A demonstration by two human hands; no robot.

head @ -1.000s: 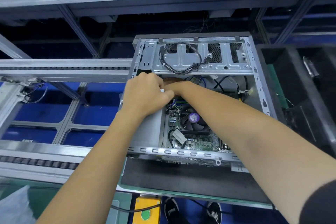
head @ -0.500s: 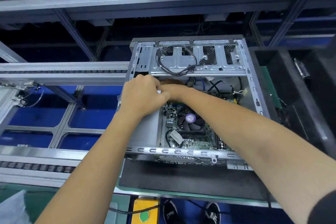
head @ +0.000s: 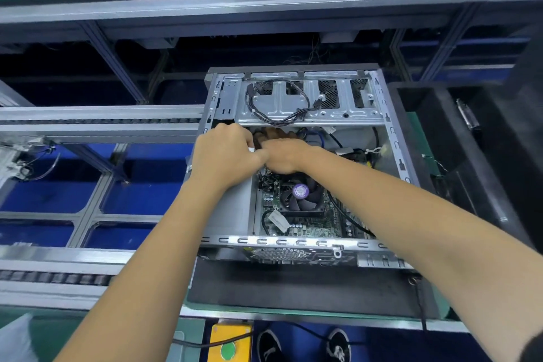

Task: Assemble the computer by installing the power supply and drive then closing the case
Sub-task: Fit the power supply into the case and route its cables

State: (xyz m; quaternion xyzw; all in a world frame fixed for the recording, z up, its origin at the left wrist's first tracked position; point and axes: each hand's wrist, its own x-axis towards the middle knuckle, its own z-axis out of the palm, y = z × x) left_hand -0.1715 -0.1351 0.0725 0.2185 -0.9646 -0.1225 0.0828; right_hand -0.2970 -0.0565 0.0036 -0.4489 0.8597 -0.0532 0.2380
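1. Right now the open computer case [head: 296, 244] lies on its side on a dark mat [head: 293, 288], side panel off, insides facing up
2. Left hand [head: 226, 156] sits at the case's upper-left inner corner, just under the drive cage [head: 308, 100]; fingers curled, pinching a small white piece [head: 251, 150] between thumb and finger, what it is can't be told
3. Right hand [head: 283, 154] reaches in from the right, touching the left hand; its fingers [head: 276, 134] are bent down into the case under the cage edge, and whether they grip anything can't be told, tips are hidden
4. Drive cage spans the far end of the case, bare metal with slots, a black cable loop [head: 279, 109] lying on top of it
5. Motherboard [head: 308, 223] on the case floor, CPU fan [head: 299, 192] with a purple hub sticker near the middle, just below the hands
6. Grey metal box [head: 235, 209] fills the left side of the case next to the board, under the left wrist, likely the power supply, not certain
7. Loose black and blue wires [head: 320, 138] just right of the right hand
8. Black bin [head: 470, 132] right of the case; conveyor rails [head: 97, 117] to the left
9. Yellow box with a green button [head: 229, 344] and two dark shoes [head: 270, 344] at the bottom edge
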